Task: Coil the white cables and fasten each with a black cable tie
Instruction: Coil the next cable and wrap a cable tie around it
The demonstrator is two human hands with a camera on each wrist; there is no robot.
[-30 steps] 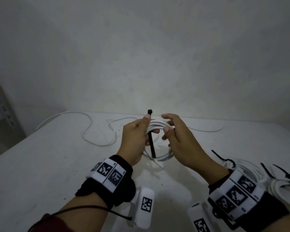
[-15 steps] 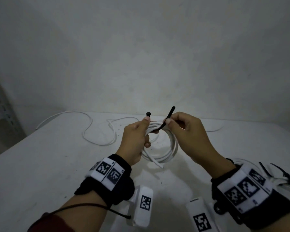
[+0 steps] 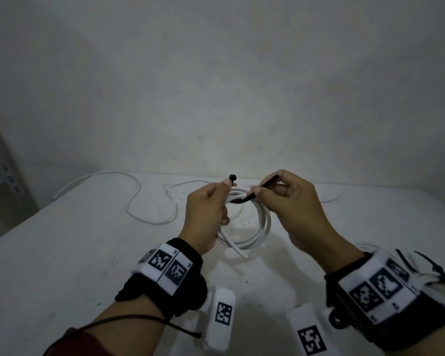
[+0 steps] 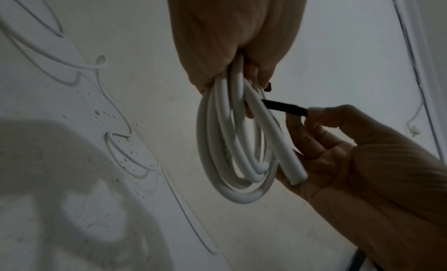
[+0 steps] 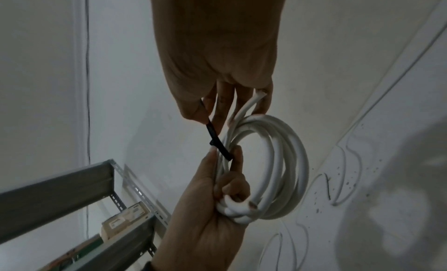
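- Above the table [image 3: 62,253], held clear of it between my two hands: the white coil [image 3: 252,227], several loops bunched together, one cut end sticking out toward me.
- Black cable tie [image 3: 263,187] goes around the bundle at the top of the coil — its square head [image 3: 232,176] stands up by my left thumb, its tail slants out to the right.
- Step in hand, as I judge it: wrapping done, tie not yet closed. Next move calls for bending the tail back over the loops and aiming its tip into the head's slot; small target, so the head must be kept steady.
- Left hand [image 3: 206,214]: fingers curled tight around the bunched loops, thumb pinning the tie near its head.
- Right hand [image 3: 288,201]: thumb and forefinger pinching the tail, other fingers loosely bent behind the coil.
- Farther out: a loose white cable [image 3: 139,201] snaking across the table's far side — uncoiled. Tied bundles [image 3: 437,276] lie by my right wrist.
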